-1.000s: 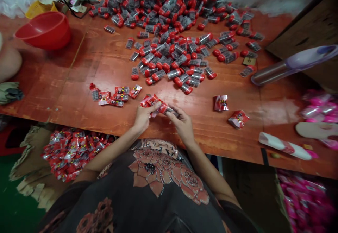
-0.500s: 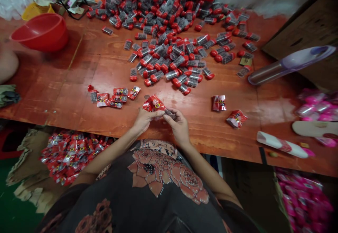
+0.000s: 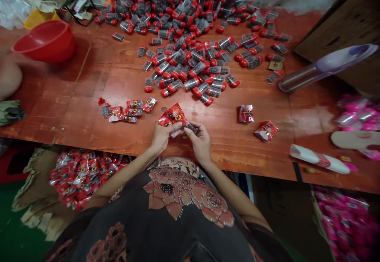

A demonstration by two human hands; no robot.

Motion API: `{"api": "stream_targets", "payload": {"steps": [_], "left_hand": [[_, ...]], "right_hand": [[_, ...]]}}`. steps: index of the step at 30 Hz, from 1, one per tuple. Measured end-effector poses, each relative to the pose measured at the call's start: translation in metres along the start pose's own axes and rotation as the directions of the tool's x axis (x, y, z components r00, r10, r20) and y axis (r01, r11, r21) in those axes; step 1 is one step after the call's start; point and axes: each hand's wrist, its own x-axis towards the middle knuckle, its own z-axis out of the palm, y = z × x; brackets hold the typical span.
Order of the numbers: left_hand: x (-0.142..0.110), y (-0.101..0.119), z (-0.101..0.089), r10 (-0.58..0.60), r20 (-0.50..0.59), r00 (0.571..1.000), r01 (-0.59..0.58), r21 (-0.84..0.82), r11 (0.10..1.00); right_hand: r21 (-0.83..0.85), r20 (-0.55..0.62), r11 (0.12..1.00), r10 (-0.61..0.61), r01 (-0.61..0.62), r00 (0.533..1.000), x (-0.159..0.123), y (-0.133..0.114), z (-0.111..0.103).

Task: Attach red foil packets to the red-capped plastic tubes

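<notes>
My left hand [image 3: 162, 136] pinches a red printed wrapper [image 3: 172, 114], its thumb lying across the lower edge. Close beside it, my right hand [image 3: 200, 139] grips a small clear bottle with dark contents [image 3: 191, 127], mostly covered by the fingers. The bottle's near end meets the wrapper's right edge; whether it is inside cannot be made out. To the left on the table lie several wrapped red packets [image 3: 131, 110] and one capped bottle [image 3: 103, 108]. Farther back, a large heap of red-capped bottles [image 3: 190, 24] spreads toward the wall.
Two loose red packets [image 3: 246, 113] lie to the right, near a white tube-shaped piece [image 3: 322, 159] and a clear scoop [image 3: 326, 68]. At the back left stands a red bowl [image 3: 44, 42]. Below the table edge, a box holds many red packets [image 3: 86, 175]; pink packets [image 3: 344, 218] fill another at right.
The wrapper between my hands has spread out and shows more of its printed face. Both hands stay almost in place, and the view has shifted slightly.
</notes>
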Motion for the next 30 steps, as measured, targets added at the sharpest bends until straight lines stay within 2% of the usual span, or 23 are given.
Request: {"api": "stream_targets", "payload": {"steps": [3,7,9,12,13,14,16,18,19,23,26,30], "left_hand": [[-0.006,-0.007,0.004,0.042,-0.031,0.999,-0.042,-0.018,0.999],[-0.007,-0.012,0.005,0.021,-0.011,1.000,-0.022,-0.034,0.999],[-0.005,-0.012,0.004,0.014,-0.007,1.000,-0.015,-0.044,0.999],[-0.004,-0.010,0.004,0.000,0.000,1.000,0.000,-0.047,0.999],[-0.004,-0.010,0.004,-0.010,0.008,1.000,0.010,-0.043,0.999],[-0.005,-0.009,0.004,-0.021,0.017,1.000,0.021,-0.037,0.999],[-0.006,-0.007,0.004,-0.041,0.034,0.999,0.042,-0.014,0.999],[-0.006,-0.006,0.004,-0.055,0.056,0.997,0.054,0.019,0.998],[-0.006,-0.005,0.004,-0.060,0.071,0.996,0.057,0.035,0.998],[-0.003,-0.002,0.006,-0.080,0.126,0.989,0.076,0.040,0.996],[-0.001,-0.001,0.009,-0.031,0.101,0.994,0.031,-0.004,1.000],[-0.002,0.001,0.011,-0.032,0.108,0.994,0.024,0.080,0.997]], "right_hand": [[-0.002,0.003,1.000,0.027,-0.027,1.000,0.000,0.004,0.000],[-0.002,0.003,1.000,0.019,-0.019,1.000,0.000,0.005,-0.002],[-0.058,-0.021,0.997,-0.059,0.058,0.998,-0.002,0.004,-0.003],[-0.221,-0.054,0.950,-0.239,0.222,0.969,-0.005,0.004,-0.004],[-0.235,-0.060,0.944,-0.250,0.230,0.966,-0.006,0.003,-0.004],[-0.211,-0.060,0.957,-0.215,0.198,0.975,-0.006,0.003,-0.005],[-0.087,-0.038,0.995,-0.062,0.058,0.997,-0.004,0.002,-0.006],[0.022,0.003,0.997,0.069,-0.070,0.998,-0.002,0.000,-0.007],[0.050,0.013,0.994,0.098,-0.099,0.995,-0.001,-0.001,-0.008],[0.078,-0.021,0.994,0.075,-0.073,0.997,0.000,-0.005,-0.014],[0.059,-0.047,0.998,0.014,-0.011,0.999,-0.004,-0.006,-0.016],[-0.019,-0.016,0.999,-0.044,0.044,0.999,-0.008,-0.002,-0.017]]}}
